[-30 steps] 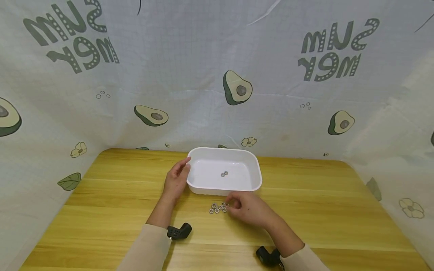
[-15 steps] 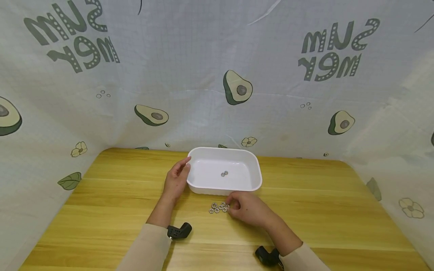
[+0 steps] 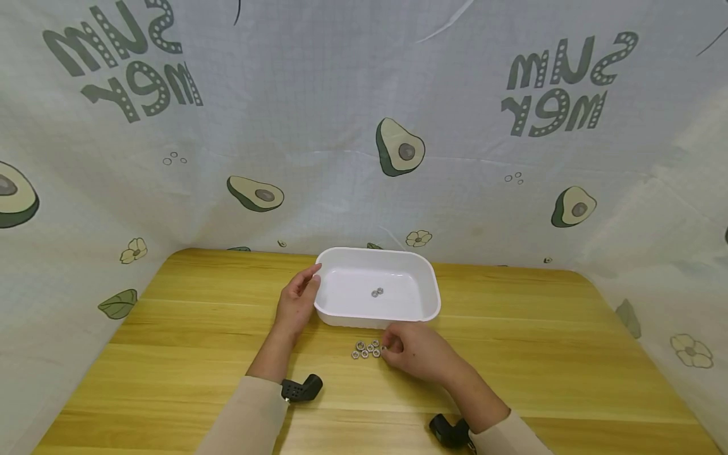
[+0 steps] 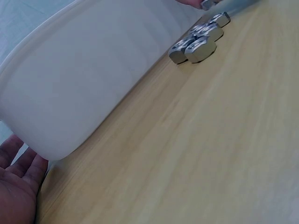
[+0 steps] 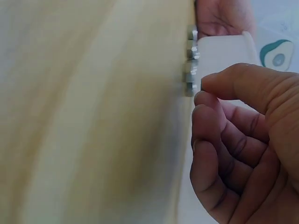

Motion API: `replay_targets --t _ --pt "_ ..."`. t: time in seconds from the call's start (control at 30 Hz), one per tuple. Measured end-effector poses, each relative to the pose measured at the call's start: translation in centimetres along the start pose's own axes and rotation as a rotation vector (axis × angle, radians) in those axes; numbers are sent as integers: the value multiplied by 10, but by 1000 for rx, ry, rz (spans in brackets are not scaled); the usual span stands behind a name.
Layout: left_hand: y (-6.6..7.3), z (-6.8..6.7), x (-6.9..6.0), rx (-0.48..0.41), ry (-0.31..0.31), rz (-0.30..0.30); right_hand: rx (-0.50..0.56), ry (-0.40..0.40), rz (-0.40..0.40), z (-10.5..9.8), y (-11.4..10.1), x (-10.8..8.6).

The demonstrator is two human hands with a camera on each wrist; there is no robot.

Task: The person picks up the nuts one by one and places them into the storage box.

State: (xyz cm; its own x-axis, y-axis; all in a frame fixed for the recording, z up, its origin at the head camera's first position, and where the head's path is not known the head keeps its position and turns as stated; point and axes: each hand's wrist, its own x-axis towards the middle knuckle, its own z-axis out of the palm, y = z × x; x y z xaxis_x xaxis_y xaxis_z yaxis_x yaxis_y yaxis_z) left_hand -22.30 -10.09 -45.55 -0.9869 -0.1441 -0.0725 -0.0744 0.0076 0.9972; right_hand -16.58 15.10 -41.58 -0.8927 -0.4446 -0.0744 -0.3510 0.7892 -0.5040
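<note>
My right hand (image 3: 421, 351) pinches one nut (image 4: 207, 4) between thumb and fingertip, just beside the cluster of nuts (image 4: 201, 49) on the table (image 3: 512, 354); my left hand (image 3: 296, 306) — fingers loosely extended — touches the white tray (image 3: 370, 321); two nuts (image 3: 375, 293) lie inside it.

A pale sheet (image 3: 318, 101) printed with avocados (image 3: 392, 148), flowers (image 3: 418, 238) and mirrored lettering (image 3: 583, 74) hangs behind a wooden table (image 3: 546, 354).

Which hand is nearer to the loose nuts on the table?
Right. The right hand is just right of the loose nuts; the left hand is farther, at the left end of the white tray.
</note>
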Motion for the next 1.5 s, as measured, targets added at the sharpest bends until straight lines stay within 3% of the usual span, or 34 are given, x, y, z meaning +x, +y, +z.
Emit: replay_targets --t 0.77,1.03,1.27,1.5 --pt "2 0 -2 3 1 1 14 91 -47 -29 -20 2" --pt "1 -1 -1 -6 -7 8 16 127 -67 -36 -23 12" --pt "0 0 -1 -7 -8 25 28 135 -21 -38 -23 26" --pt "0 -1 -1 -1 -5 25 39 138 -33 -40 -21 38"
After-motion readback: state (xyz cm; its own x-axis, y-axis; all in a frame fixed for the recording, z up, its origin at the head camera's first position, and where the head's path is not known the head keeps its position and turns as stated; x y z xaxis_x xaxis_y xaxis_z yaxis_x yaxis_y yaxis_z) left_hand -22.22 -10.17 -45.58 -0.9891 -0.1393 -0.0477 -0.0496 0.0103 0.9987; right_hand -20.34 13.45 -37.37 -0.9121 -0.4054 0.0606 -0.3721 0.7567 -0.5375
